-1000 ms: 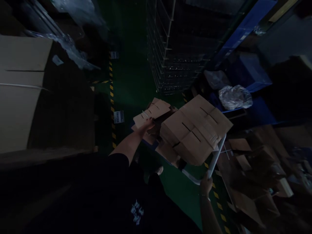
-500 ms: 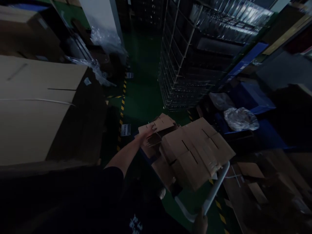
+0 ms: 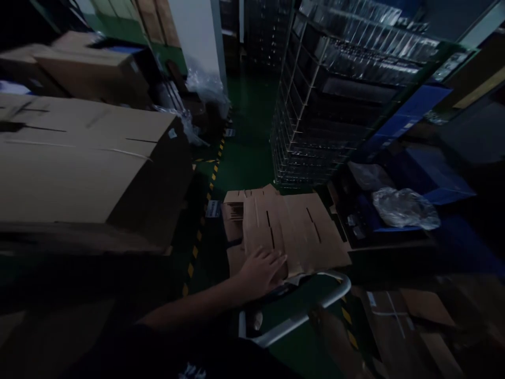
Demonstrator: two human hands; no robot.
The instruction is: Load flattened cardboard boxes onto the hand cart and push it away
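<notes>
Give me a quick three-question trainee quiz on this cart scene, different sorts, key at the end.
1. True or false: the left hand lies flat on the flattened brown cardboard boxes.
2. Where is the right hand? A) on the grey metal cart handle B) on the crumpled clear plastic bag C) on the wire mesh rack
3. What colour is the floor?

Key: 1 true; 2 A; 3 green.
</notes>
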